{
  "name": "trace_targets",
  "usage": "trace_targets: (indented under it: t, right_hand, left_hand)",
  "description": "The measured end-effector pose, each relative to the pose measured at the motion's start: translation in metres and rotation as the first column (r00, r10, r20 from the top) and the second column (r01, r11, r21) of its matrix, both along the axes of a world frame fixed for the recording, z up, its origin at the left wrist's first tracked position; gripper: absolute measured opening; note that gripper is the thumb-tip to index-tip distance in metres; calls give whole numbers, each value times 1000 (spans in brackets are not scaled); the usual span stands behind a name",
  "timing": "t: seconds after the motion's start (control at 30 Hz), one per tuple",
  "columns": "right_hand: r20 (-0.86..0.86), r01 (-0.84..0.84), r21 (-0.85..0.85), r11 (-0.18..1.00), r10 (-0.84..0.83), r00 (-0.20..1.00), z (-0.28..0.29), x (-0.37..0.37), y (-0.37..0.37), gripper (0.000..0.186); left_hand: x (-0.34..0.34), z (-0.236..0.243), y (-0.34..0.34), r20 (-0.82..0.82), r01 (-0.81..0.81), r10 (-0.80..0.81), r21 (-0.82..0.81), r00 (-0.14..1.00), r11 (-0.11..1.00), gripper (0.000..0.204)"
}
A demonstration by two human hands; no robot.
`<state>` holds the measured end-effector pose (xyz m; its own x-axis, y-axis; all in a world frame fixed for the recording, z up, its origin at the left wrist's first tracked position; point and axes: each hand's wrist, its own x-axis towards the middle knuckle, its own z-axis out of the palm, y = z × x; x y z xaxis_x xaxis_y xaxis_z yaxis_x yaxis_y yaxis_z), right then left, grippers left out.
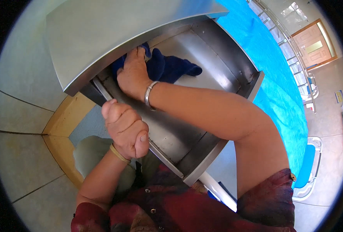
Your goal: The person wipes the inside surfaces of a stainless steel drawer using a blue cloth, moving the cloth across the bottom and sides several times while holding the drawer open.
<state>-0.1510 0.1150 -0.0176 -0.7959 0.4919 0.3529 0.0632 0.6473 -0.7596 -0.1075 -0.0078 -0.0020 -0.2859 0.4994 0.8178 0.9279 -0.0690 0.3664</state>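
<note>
A stainless steel drawer is pulled out of a metal cabinet. My left hand is closed in a fist around the drawer's left side edge, near its middle. Inside the drawer, toward the back left, my right hand is closed on a dark blue cloth and presses it against the metal. Part of the cloth trails to the right over the drawer floor. Some of my right fingers are hidden behind the cloth and under the cabinet's top edge.
Right of the cabinet lies a bed with a bright blue cover. Metal rails run along its far side. A tiled wall with a yellow-brown border is on the left. A wooden door stands far off.
</note>
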Motion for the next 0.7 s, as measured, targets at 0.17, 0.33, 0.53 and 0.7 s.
trace_targets:
  t: [0.17,0.33,0.53,0.7]
  right_hand:
    - [102,297,283,912,-337,936,-45,-57,79,51]
    - [118,380,-98,920,-368,922,-4,-30,143,38]
    - [155,558,-333,760,-539,828,-27,-45,118,38]
    - [109,470,-521,713,-491,865,-2,-44,20,48]
  left_hand:
    - [10,6,2,-8,-12,12,-24,1000,1000,29]
    - [14,1,2,-43,-31,31,4,999,1000,32]
    - [18,-7,16,-37,-14,15,22,999,1000,26]
    - [13,0,6,-26,-52,52,-3,998,999,27]
